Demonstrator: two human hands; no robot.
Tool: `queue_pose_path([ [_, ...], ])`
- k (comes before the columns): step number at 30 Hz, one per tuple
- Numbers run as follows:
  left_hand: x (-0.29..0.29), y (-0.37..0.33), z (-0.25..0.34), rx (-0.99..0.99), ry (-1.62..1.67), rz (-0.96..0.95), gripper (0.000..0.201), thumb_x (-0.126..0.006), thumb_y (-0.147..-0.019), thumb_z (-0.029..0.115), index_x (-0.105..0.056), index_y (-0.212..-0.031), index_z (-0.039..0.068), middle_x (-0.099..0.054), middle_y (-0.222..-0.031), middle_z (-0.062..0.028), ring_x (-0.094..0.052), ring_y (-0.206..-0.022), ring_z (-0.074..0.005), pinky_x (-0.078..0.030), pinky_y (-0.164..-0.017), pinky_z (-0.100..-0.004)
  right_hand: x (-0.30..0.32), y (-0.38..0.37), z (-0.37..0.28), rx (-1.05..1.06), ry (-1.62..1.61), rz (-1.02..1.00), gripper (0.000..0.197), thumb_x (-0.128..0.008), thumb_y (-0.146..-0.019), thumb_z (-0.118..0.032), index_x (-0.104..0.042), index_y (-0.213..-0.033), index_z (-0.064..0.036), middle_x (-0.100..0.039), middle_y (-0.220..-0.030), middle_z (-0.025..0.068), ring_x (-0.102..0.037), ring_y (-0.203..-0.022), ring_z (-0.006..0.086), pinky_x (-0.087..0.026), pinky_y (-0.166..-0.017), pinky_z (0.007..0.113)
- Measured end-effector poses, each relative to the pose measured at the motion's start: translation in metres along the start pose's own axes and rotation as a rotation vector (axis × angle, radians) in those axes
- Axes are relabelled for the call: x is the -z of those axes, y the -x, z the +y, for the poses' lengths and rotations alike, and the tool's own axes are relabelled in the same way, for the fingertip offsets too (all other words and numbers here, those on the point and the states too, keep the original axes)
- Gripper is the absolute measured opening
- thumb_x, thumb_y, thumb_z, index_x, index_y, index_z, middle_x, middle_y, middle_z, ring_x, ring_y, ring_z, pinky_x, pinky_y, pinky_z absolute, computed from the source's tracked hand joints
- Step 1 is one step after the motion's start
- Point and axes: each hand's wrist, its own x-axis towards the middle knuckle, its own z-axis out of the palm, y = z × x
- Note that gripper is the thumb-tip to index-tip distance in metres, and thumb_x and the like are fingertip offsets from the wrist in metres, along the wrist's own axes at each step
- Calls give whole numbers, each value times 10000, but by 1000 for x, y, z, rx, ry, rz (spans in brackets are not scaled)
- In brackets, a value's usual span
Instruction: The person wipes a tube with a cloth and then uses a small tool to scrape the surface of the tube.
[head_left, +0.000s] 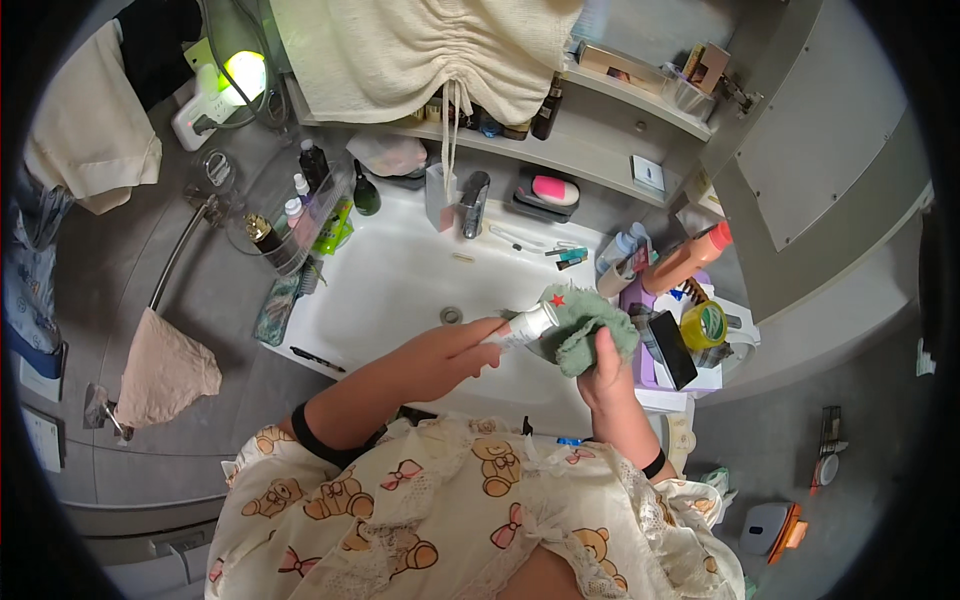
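The white sink point(395, 285) lies below both hands. A grey shelf point(585, 157) spans the wall behind the sink. The left hand point(435, 362) is positioned above the sink, its fingers closed on a white container. The right hand point(605, 372) is above the sink's right side and grips a bunched green cloth point(574, 348), thumb toward the wearer. An orange bottle point(685, 262) leans to the right of the sink. The faucet point(474, 205) stands at the sink's rear. The container point(527, 324) is held over the sink, directed toward the cloth; contact between them cannot be determined. The drain point(451, 315) is in the sink's floor.
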Motion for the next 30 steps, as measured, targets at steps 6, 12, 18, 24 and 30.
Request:
queue_pose_path([
  [6, 2, 4, -3, -107, -62, 92, 388, -438, -894, 203, -403, -1260, 80, -538, -942, -100, -512, -832, -217, -415, -759, -324, -9, -2, 1, -90, -165, -69, 607, -503, -857, -476, -410, -1251, -24, -482, -1230, 101, -457, -1143, 230, -346, -974, 375],
  [12, 9, 12, 6, -204, -356, 145, 485, -575, -819, 154, -402, -1264, 67, -525, -1043, -117, -510, -962, -225, -411, -821, -321, -35, -2, 5, 91, 43, -73, 596, -490, -862, -485, -430, -1231, -21, -505, -1191, 97, -475, -1104, 227, -346, -963, 358],
  [18, 24, 28, 6, -300, -467, 240, 559, -697, -718, 200, -478, -1221, 94, -548, -1029, -108, -547, -921, -253, -442, -779, -320, -66, -1, 4, 421, 1084, -212, 356, -622, -792, -55, -504, -1117, 31, -534, -1111, 141, -536, -976, 236, -411, -855, 307],
  [24, 43, 43, -6, -395, -559, 231, 600, -695, -717, 200, -460, -1260, 98, -582, -952, -105, -577, -842, -249, -458, -721, -309, -115, 3, 3, 146, 668, -11, 328, -619, -789, -28, -524, -1100, 16, -587, -1012, 88, -554, -896, 150, -439, -790, 261],
  [30, 63, 56, -22, -271, -445, 37, 550, -616, -788, 167, -418, -1285, 44, -586, -968, -112, -585, -801, -203, -458, -711, -297, -131, 11, 23, 37, 436, 115, 337, -614, -795, -28, -523, -1117, 15, -592, -987, 69, -542, -857, 112, -449, -749, 242],
])
